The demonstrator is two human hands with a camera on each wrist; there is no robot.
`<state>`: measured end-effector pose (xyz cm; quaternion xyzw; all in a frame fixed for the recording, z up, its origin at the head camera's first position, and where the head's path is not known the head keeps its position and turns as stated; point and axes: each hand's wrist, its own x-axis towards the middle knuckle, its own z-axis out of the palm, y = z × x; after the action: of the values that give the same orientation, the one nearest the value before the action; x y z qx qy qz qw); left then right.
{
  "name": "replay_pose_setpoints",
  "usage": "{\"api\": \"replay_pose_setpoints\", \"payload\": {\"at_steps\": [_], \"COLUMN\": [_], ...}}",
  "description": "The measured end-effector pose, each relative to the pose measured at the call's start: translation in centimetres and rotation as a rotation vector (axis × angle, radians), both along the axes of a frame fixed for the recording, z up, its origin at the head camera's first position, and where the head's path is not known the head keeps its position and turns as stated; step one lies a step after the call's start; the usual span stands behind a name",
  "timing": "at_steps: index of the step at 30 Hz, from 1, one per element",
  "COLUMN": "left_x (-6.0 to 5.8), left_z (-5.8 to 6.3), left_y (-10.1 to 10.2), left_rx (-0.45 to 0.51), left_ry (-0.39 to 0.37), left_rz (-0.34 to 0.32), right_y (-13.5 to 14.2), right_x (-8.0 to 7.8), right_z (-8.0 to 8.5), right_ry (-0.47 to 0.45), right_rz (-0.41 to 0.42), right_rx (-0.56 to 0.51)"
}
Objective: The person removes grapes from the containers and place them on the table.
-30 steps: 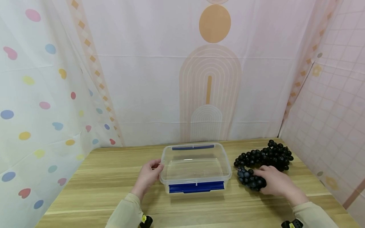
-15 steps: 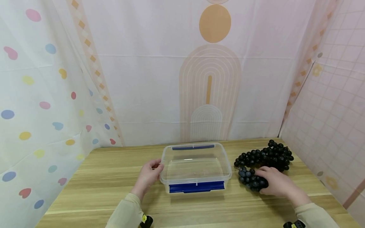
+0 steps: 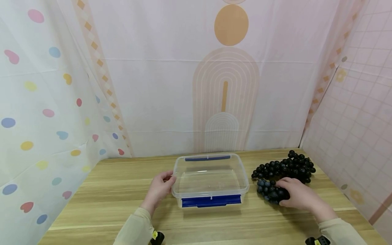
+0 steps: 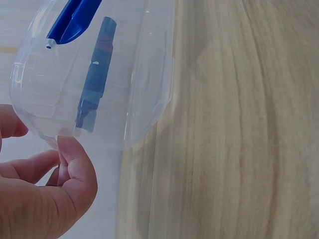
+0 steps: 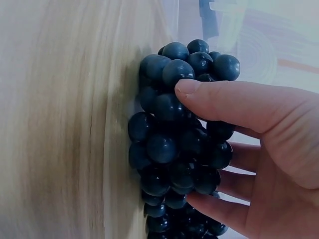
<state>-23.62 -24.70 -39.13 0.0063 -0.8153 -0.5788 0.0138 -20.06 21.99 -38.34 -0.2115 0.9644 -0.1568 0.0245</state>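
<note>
A clear plastic food container (image 3: 211,182) with blue clips stands in the middle of the table. My left hand (image 3: 161,189) is at its left side; in the left wrist view the thumb and fingers pinch the rim at a corner (image 4: 55,137). On the right, my right hand (image 3: 298,194) grips a small bunch of dark grapes (image 3: 271,192), thumb on one side and fingers round the other, as the right wrist view shows. The grapes (image 5: 169,124) lie low at the tabletop. Behind that hand lies a larger bunch of black grapes (image 3: 286,167), partly covered by the hand.
The wooden table (image 3: 116,204) ends at a patterned cloth (image 3: 159,102) hanging along the back. A dotted cloth (image 3: 46,102) hangs at the left and a checked one (image 3: 361,129) at the right, close to the larger grapes.
My right hand has shifted slightly to the right together with the small bunch of grapes. The left hand and the container have stayed where they were.
</note>
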Motion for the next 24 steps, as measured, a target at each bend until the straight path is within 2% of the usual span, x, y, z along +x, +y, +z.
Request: {"api": "replay_pose_setpoints", "payload": {"at_steps": [13,24], "left_x": [0.02,0.01], "left_z": [0.03,0.04], "left_y": [0.07,0.07], "left_rx": [0.013,0.004], "left_ry": [-0.008,-0.008], "left_rz": [0.0,0.006], "right_y": [0.33,0.26], "right_x": [-0.28,0.3], "right_z": [0.11,0.55], "right_ry": [0.037,0.058], "right_rz": [0.001,-0.035], "right_rx": [-0.024,-0.065]}}
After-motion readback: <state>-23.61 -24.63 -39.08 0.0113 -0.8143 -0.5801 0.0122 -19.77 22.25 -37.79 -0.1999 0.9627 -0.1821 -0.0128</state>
